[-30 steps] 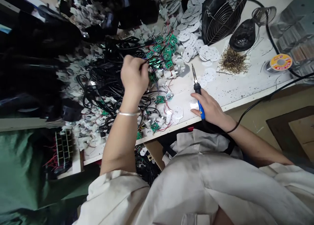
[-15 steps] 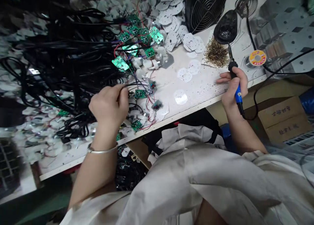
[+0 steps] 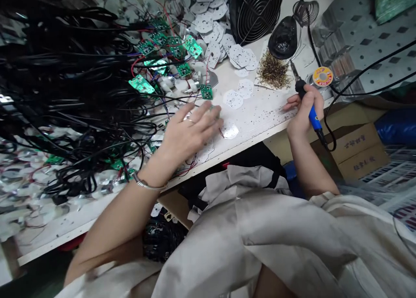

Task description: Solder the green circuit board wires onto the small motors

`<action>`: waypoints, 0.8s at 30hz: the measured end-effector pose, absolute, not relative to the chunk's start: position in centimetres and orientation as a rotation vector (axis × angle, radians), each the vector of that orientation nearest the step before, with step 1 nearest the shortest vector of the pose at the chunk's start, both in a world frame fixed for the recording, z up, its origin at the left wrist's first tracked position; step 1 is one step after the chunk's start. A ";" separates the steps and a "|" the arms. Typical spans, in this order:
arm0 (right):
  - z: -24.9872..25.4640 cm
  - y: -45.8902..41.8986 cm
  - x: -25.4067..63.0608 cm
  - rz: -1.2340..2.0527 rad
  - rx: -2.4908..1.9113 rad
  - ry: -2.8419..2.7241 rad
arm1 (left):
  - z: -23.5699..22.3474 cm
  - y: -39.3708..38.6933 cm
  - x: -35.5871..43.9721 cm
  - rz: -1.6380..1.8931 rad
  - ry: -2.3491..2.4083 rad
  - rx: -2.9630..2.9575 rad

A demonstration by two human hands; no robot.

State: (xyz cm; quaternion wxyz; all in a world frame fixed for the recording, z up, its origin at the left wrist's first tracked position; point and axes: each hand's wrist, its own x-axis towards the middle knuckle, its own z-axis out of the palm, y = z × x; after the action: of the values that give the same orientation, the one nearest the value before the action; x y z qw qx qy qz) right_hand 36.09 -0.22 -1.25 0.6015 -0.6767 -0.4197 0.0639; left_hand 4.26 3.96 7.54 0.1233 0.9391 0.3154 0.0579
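Observation:
In my right hand is a soldering iron with a blue handle, its tip angled up and left beside a patch of dark, speckled solder bits. Palm down, my left hand lies low over the bench with its fingers stretched out. It covers small wired parts beneath it. Just beyond its fingertips sits a green circuit board with a thin red wire. Clear-white perforated discs lie flat to the right of that hand, and one shiny disc is close to its fingertips.
Black cables and white motor parts heap up on the left. At the back stand a black fan and a dark dish. A solder spool sits right of the iron. A cardboard box is below the bench edge.
My left hand, earlier closed at the black cables, has moved right and spread its fingers over the small parts. My right hand carried the iron right, toward the solder bits. The view has shifted.

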 end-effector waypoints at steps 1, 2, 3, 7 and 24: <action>-1.1 -0.1 35.9 0.145 -1.546 -0.924 | 7.2 4.5 4.8 0.151 0.761 2.732; -1.0 -0.1 35.8 0.155 -1.526 -0.875 | 6.8 5.1 5.2 0.148 0.641 2.739; -0.8 -0.1 35.9 0.182 -1.515 -0.838 | 6.5 5.6 5.5 0.155 0.560 2.759; 0.1 -0.5 37.3 0.307 -1.548 -0.802 | 5.6 6.7 5.1 0.137 0.466 2.861; 1.1 1.0 38.0 0.435 -1.550 -0.821 | 4.8 4.2 3.3 -0.007 0.451 3.022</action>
State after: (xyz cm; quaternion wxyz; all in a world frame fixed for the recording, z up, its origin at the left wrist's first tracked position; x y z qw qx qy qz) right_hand 38.00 1.05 1.08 0.6188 -0.6738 -0.3568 0.1891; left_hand 3.26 4.24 4.84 0.0429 0.9881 0.1474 -0.0023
